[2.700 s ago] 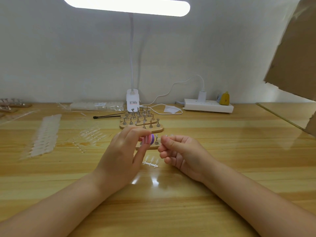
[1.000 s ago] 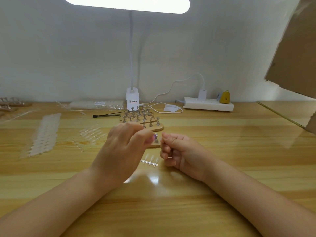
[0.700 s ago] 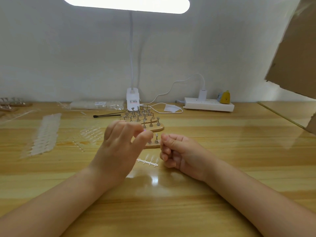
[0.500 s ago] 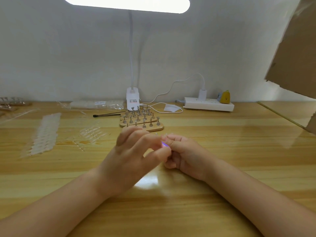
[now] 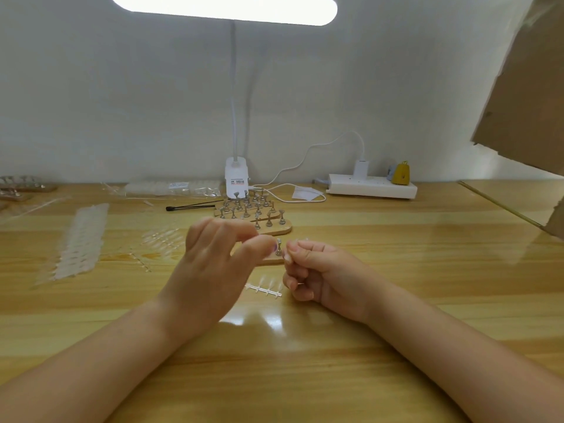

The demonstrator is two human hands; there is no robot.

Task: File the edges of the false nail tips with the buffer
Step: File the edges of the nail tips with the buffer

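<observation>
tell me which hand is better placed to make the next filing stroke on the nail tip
Left, probably. The left hand pinches the purple buffer at its fingertips, beside the right hand, which seems to pinch a clear nail tip and only steadies it.

Both hands raised close together (left point(image 5: 213, 270) pinched, right point(image 5: 317, 276) curled), grips seemingly tight.

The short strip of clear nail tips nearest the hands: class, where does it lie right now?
In the head view the strip of clear nail tips lies flat on the wooden table, centre frame, between the left hand and right hand.
</observation>
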